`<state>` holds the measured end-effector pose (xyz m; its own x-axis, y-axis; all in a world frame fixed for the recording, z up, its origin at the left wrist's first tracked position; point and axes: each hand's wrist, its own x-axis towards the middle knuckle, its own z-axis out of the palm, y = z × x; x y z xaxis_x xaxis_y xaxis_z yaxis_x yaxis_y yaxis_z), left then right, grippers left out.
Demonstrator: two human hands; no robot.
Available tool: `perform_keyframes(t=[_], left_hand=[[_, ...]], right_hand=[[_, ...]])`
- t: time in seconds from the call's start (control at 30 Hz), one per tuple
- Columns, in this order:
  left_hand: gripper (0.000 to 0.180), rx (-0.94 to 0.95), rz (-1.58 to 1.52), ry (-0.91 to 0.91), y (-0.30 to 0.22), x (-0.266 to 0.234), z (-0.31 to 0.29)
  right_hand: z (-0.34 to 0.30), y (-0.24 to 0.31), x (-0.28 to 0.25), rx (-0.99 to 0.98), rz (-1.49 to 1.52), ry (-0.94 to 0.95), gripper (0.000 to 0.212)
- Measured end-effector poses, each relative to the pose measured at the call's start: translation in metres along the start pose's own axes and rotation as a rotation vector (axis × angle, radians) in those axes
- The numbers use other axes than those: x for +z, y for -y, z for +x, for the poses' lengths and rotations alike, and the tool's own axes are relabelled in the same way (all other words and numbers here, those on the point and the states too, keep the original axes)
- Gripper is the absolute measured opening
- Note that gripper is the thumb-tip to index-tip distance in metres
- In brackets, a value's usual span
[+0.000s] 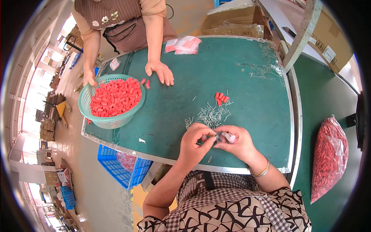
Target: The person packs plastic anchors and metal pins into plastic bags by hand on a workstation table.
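Note:
My left hand (196,144) and my right hand (240,144) meet over the near edge of the green table. Between their pinched fingertips is a small clear plastic bag (221,137). A crumpled whitish piece (230,137) bunches in the fingers of my right hand; whether it belongs to the bag I cannot tell. Just beyond my fingers lies a loose heap of thin metal screws (210,116). At its far right side sit several red plastic plugs (221,98).
Across the table (247,77), a co-worker's hand (89,77) grips a green basket (141,104) of red plugs; the other hand (160,72) rests on the tabletop. Flat bags (183,45) lie at the far edge. A blue crate (131,178) stands below, a sack of red plugs (328,158) to the right.

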<state>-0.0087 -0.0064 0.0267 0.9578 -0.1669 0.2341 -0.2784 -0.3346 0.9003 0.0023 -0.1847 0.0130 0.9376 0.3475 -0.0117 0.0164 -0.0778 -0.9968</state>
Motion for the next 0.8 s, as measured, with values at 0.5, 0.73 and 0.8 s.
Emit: perform_keyframes(t=[0.5, 0.73, 0.8], left_hand=[[0.015, 0.019, 0.281, -0.045, 0.037, 0.010, 0.075], [0.019, 0.206, 0.671, 0.100, 0.065, 0.042, 0.125], [0.018, 0.102, 0.762, 0.185, 0.062, 0.045, 0.129]], right_hand=[[-0.001, 0.002, -0.004, 0.009, 0.088, 0.004, 0.036], [-0.002, 0.010, -0.009, -0.046, 0.062, -0.040, 0.037], [-0.001, 0.007, -0.010, -0.070, 0.061, -0.053, 0.037]])
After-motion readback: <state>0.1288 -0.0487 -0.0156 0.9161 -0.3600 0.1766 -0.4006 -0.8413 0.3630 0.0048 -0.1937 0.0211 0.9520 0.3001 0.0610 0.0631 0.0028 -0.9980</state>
